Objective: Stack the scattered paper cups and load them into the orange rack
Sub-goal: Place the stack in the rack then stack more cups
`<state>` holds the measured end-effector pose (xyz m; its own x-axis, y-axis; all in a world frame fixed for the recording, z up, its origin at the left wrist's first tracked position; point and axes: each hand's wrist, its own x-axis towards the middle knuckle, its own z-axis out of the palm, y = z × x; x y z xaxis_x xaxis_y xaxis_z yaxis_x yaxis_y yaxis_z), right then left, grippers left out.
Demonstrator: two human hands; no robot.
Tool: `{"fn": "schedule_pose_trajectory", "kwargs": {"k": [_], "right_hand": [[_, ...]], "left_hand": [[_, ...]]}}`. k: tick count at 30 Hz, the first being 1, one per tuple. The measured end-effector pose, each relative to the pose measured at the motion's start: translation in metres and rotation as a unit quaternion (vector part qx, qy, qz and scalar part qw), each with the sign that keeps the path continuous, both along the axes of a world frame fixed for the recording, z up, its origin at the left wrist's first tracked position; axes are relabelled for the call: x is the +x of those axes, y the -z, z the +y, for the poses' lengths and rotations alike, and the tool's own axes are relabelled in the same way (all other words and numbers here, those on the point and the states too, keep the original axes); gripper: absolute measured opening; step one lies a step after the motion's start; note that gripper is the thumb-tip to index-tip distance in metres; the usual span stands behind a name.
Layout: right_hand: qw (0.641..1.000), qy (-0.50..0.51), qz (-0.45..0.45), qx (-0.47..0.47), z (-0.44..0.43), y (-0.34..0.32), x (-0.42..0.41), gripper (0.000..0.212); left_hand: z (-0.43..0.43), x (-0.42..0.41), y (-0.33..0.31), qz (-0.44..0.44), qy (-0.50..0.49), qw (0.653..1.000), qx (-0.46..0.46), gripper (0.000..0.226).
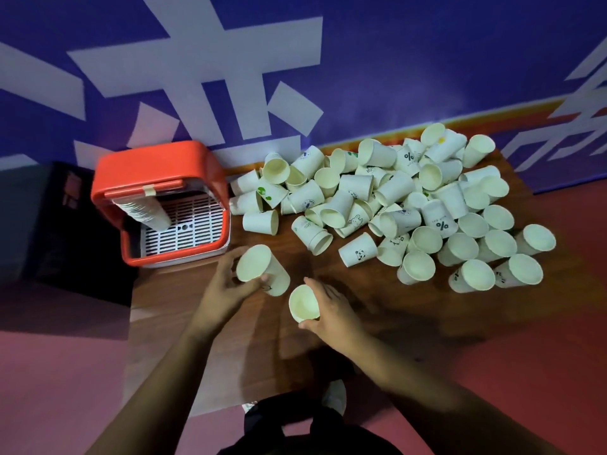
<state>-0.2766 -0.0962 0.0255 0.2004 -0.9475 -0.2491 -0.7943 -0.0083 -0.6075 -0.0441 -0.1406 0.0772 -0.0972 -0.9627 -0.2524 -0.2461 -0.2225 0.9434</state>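
- Paper cups (394, 205): a loose heap, mostly on their sides, spread from the far edge of the counter (197, 326) toward its right edge. I can make out no nesting in the heap.
- Orange rack (157, 159): at the far left corner of the counter, opening toward the camera. One nested stack (144, 208) lies inside along its left side. The rest of the white grille is bare.
- Left hand (226, 287): just in front of the rack. Fingers (230, 259) and thumb are curled round the first cup (262, 270), mouth tilted up toward the camera.
- Right hand (335, 310): closer to the near edge. Its fingers (317, 287) are wrapped round the second cup (303, 303), mouth also upward. The two held cups are near each other but apart.
- Step in hand, as judged: stacking, pairing two singles before any loading.
- Next move calls for: line up the two cups, put the base of one into the mouth of the other, and push until seated. The thin walls would probably dent under a hard squeeze, so grip lightly.
- Progress, as judged: early, since most cups are still in the heap.
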Motion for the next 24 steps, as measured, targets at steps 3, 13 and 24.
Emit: {"fn": "schedule_pose_trajectory", "kwargs": {"k": [3, 13, 24], "right_hand": [[1.000, 0.002, -0.011, 0.002, -0.003, 0.003, -0.004, 0.106], [0.991, 0.130, 0.039, 0.006, 0.005, 0.004, -0.088, 0.067], [0.949, 0.289, 0.074, -0.105, -0.003, 0.014, -0.139, 0.041]], "left_hand": [[0.005, -0.015, -0.002, 0.037, 0.050, 0.998, 0.012, 0.071], [0.017, -0.057, 0.039, -0.131, 0.224, 0.965, -0.046, 0.084], [0.013, -0.070, 0.053, -0.217, 0.230, 0.949, -0.003, 0.113]]}}
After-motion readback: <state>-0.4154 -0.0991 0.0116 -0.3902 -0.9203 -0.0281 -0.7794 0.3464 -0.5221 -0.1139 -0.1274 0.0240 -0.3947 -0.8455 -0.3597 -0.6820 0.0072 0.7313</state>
